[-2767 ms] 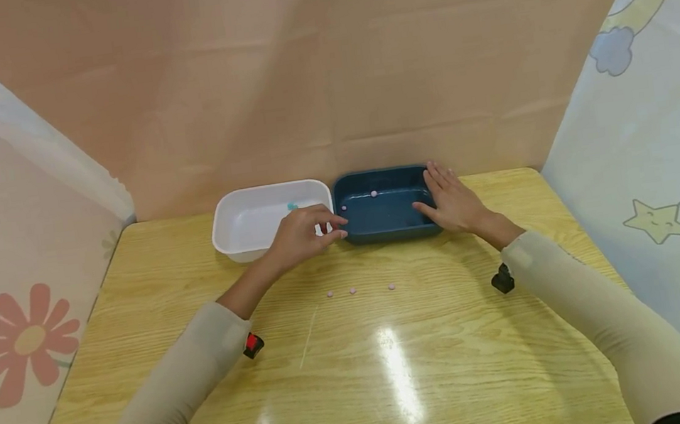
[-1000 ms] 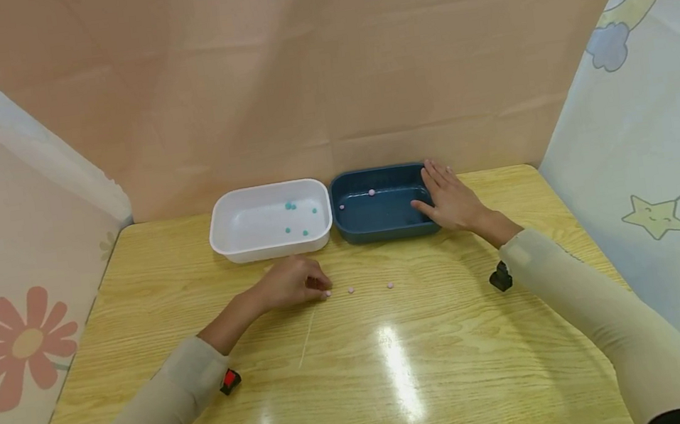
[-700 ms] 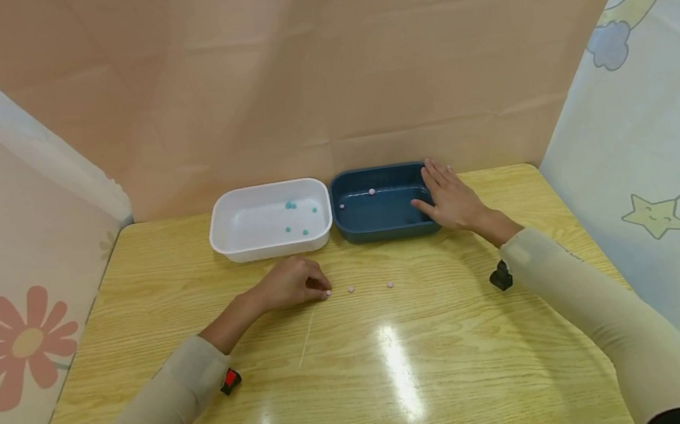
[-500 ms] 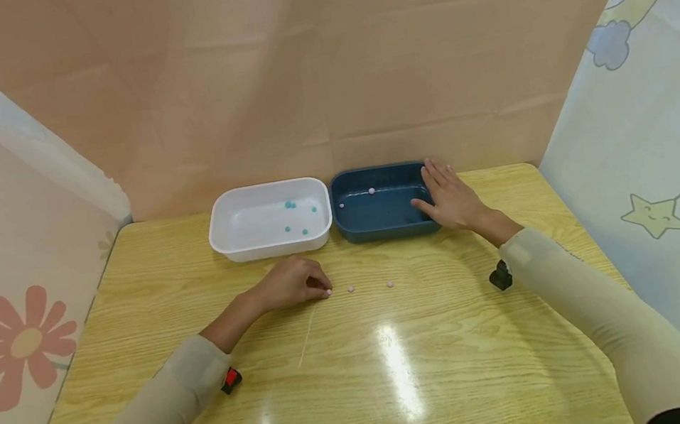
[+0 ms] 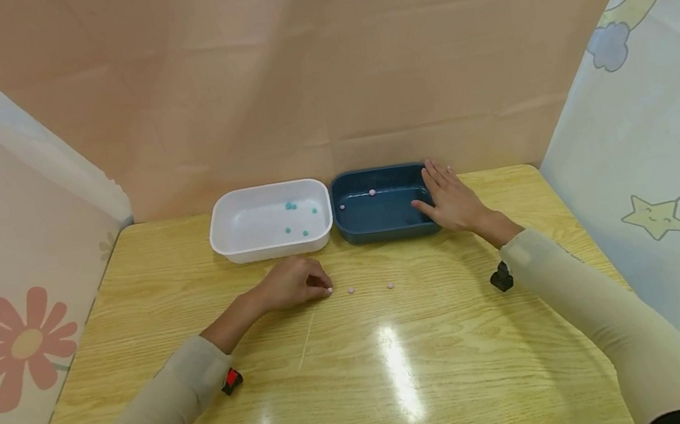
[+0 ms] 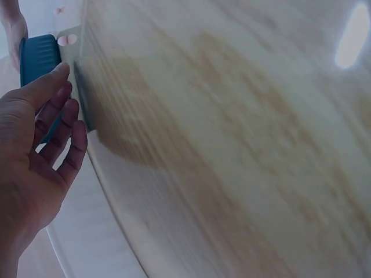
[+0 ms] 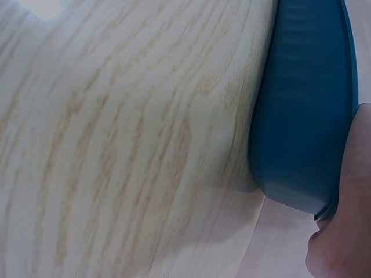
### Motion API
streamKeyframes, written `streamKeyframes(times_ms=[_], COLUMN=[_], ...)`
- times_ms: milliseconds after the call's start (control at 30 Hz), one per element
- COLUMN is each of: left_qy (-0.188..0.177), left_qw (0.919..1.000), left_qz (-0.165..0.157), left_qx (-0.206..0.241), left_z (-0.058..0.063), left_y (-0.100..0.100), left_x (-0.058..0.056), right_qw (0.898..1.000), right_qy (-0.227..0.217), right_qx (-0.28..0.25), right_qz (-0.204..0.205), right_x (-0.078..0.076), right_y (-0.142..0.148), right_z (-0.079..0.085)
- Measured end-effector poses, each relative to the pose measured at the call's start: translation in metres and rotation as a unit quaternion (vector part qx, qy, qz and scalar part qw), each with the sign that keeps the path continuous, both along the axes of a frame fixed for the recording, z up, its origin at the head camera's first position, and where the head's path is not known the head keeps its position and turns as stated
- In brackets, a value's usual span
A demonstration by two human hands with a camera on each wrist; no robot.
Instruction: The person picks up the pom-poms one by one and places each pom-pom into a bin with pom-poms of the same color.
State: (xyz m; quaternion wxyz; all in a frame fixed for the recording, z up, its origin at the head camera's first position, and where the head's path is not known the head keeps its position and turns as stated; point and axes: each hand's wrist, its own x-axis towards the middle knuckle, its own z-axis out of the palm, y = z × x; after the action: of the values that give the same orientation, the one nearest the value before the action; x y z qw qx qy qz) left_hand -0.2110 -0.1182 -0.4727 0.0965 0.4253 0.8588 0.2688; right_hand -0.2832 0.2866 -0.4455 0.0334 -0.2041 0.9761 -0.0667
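My left hand (image 5: 295, 282) pinches a small pink ball (image 5: 329, 291) between thumb and fingertips, low over the table in front of the two tubs. Two more pink balls lie to its right, a nearer one (image 5: 351, 290) and a farther one (image 5: 391, 285). In the left wrist view the pinched ball is hidden behind the thumb (image 6: 49, 84). My right hand (image 5: 456, 202) rests on the right end of the dark blue tub (image 5: 389, 234), its fingers straight along the rim and the thumb inside. Two pink balls (image 5: 372, 192) lie in this tub.
A white tub (image 5: 274, 251) stands against the blue one on its left, with several small teal balls (image 5: 306, 233) inside. Both stand at the back of the wooden table (image 5: 462, 353), before a hanging brown sheet (image 5: 323, 85). Printed sheets flank the table.
From over the tubs' meeting edge, my left hand has come down to the table and closed its fingertips on the leftmost pink ball, shifting it slightly. The right hand has stayed put.
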Motion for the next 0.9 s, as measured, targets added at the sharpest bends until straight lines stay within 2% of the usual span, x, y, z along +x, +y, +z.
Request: streamKeyframes(times_ms=[133, 367, 667, 900], left_qy=[-0.001, -0.024, 0.006, 0.025], left_qw=[0.9999, 0.9982, 0.9957, 0.9914], left_qz=[0.006, 0.005, 0.004, 0.035], left_qx=[0.015, 0.055, 0.092, 0.123], left_z=[0.004, 0.016, 0.033, 0.043], left_y=[0.003, 0.009, 0.017, 0.025], left_x=[0.0, -0.004, -0.01, -0.016], right_qw=[1.0, 1.0, 1.0, 1.0], right_qy=[-0.003, -0.002, -0.003, -0.005], right_qx=[0.002, 0.002, -0.001, -0.001], right_qz=[0.0, 0.0, 0.002, 0.002], right_x=[0.0, -0.001, 0.0, 0.0], right_y=[0.0, 0.0, 0.001, 0.0], right_z=[0.0, 0.0, 0.0, 0.001])
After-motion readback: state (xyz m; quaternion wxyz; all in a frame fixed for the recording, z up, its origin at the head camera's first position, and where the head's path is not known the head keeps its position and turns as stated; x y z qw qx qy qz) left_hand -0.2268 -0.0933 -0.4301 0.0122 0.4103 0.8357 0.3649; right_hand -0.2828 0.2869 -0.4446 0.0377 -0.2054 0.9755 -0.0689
